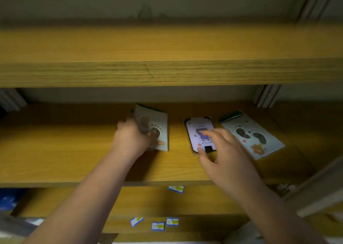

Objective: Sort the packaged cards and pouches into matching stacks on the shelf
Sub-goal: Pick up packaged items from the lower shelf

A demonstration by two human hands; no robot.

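My left hand (132, 137) grips a stack of pale footprint pouches (157, 126), held tilted above the middle wooden shelf (74, 150). To its right a purple packaged card (196, 130) with a dark border lies flat on the shelf. My right hand (219, 150) is on that card, its thumb at the near edge and its fingers spread over the top. Further right, one more footprint pouch (252, 136) lies flat at an angle, with a dark edge showing under its far end.
An upper shelf board (167, 72) overhangs the working shelf. Several small blue-edged labels (157, 225) are stuck on the lower shelf fronts. Blue packaging (9, 199) sits at lower left, and a pale upright board (315, 186) stands at the right.
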